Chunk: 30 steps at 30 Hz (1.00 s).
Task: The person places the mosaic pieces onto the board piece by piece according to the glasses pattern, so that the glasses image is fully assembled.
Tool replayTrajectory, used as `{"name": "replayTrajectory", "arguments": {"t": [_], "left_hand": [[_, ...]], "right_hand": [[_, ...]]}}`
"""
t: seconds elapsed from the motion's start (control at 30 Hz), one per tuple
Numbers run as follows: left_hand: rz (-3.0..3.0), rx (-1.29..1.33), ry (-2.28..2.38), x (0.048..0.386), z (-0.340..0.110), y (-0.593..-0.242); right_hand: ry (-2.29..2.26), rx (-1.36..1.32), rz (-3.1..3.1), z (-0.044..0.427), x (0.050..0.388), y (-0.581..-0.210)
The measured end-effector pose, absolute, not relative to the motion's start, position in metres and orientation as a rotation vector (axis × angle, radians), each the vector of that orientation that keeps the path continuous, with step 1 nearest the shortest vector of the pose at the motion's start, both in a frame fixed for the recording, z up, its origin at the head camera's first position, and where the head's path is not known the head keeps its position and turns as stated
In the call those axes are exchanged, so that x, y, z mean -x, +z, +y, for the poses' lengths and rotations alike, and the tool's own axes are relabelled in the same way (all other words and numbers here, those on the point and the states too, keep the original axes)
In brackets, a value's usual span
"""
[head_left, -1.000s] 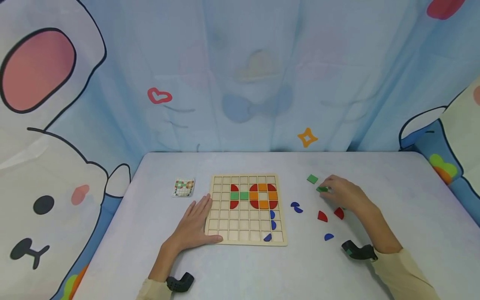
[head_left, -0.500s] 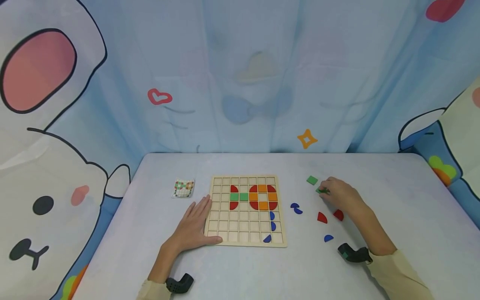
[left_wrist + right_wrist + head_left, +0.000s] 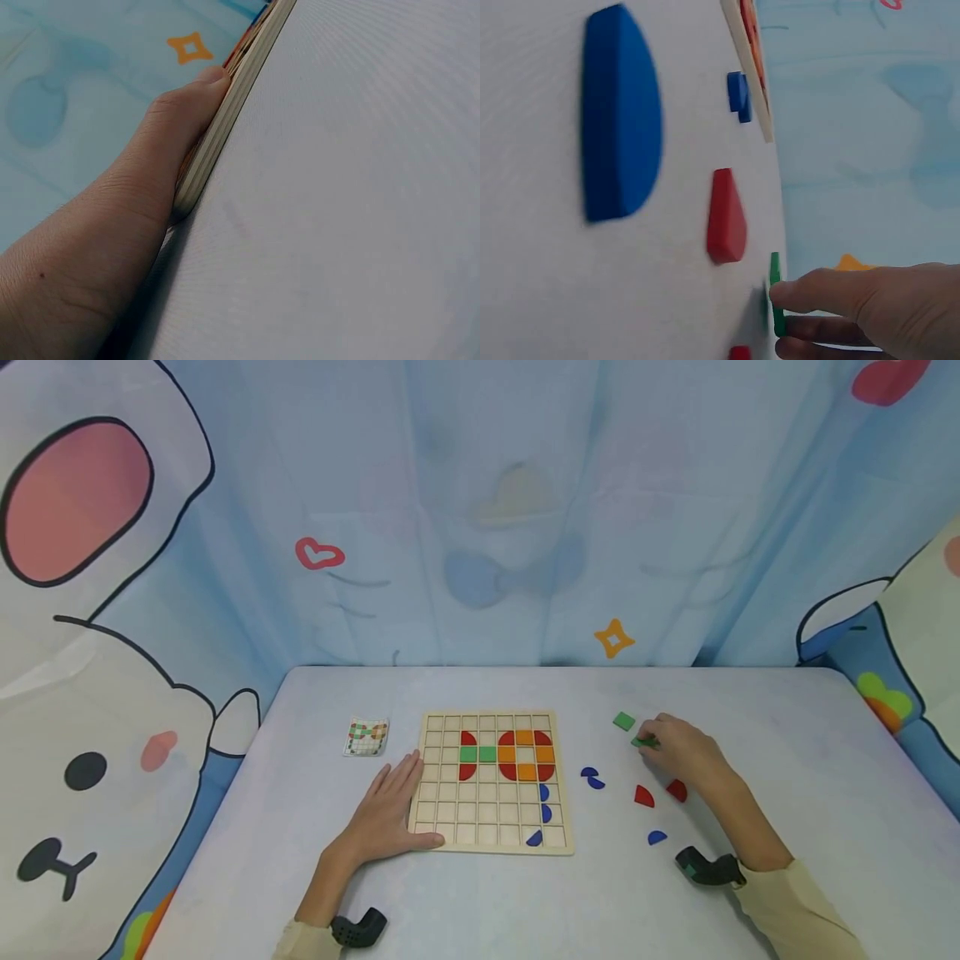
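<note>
No words, numbers or brand names can be read on the wooden grid board (image 3: 487,812), the pattern card (image 3: 367,737) at its left on the bench (image 3: 600,902), or anywhere else. The card bears a printed grid with small coloured marks, too small to make out one by one. The only clear signs are pictorial, printed on the blue curtain (image 3: 480,435) at the far side: a red heart outline (image 3: 319,552) toward the left and an orange four-pointed star (image 3: 614,638) farther right.
</note>
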<state>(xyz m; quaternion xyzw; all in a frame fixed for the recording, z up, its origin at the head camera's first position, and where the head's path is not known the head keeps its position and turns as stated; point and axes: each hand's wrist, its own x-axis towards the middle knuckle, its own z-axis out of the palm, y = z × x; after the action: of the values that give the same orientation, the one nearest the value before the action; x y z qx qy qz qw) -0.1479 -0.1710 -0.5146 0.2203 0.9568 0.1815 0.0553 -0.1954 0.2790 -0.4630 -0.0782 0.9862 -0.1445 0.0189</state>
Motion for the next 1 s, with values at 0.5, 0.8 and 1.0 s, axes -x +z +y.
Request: {"name": "replayTrajectory", "arguments": {"t": [0.5, 0.8, 1.0], "left_hand": [[2.928, -0.674, 0.553, 0.147, -0.171, -0.515], [2.903, -0.675, 0.539, 0.148, -0.173, -0.514], [2.912, -0.689, 0.530, 0.147, -0.173, -0.515]], "right_hand": [[-0.773, 0.692, 3.030, 0.168, 0.203, -0.434], [-0.767, 1.012, 2.864, 0.085, 0.203, -0.442], [-0.648, 1.127, 2.844, 0.049, 0.202, -0.454]]}}
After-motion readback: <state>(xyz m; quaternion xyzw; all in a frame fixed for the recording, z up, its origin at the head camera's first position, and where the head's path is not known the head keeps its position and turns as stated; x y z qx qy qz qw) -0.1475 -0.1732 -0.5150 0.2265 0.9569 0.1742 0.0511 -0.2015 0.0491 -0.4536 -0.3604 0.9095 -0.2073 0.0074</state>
